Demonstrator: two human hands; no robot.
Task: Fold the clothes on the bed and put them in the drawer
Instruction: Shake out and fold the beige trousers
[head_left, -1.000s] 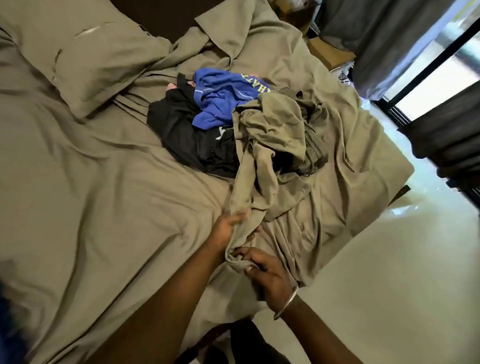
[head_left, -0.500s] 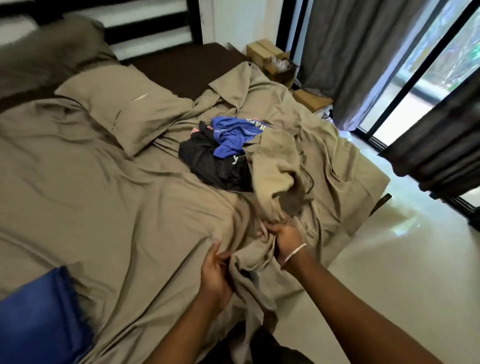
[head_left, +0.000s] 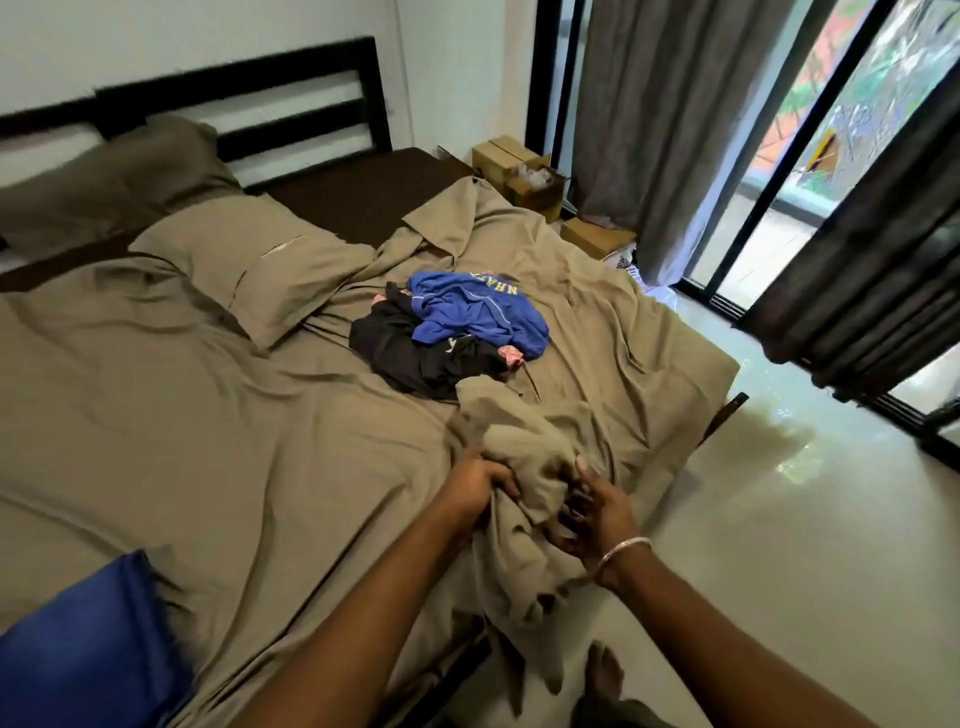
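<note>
A bunched tan-brown garment (head_left: 519, 457) lies at the bed's near right edge, the same colour as the sheet. My left hand (head_left: 475, 486) grips its left side with curled fingers. My right hand (head_left: 592, 512), a silver bangle on the wrist, holds the cloth from the right, fingers tucked into the folds. Behind it, a heap of clothes sits on the bed: a blue jersey (head_left: 472, 309) with yellow letters on top of a black garment (head_left: 405, 353), with a bit of pink cloth (head_left: 511, 356) showing.
The bed (head_left: 208, 415) has a tan sheet, two pillows (head_left: 249, 270) and a dark slatted headboard (head_left: 291, 119). A blue cloth (head_left: 88, 649) lies at bottom left. Cardboard boxes (head_left: 524, 176) stand by the grey curtains (head_left: 649, 130) and glass door. Glossy white floor (head_left: 779, 545) lies right; my bare foot (head_left: 602, 675) shows below.
The tan garment has been pulled off the clothes heap toward the bed's near edge and gathered between both hands; the blue jersey and black garment are now uncovered. The view tilted up.
</note>
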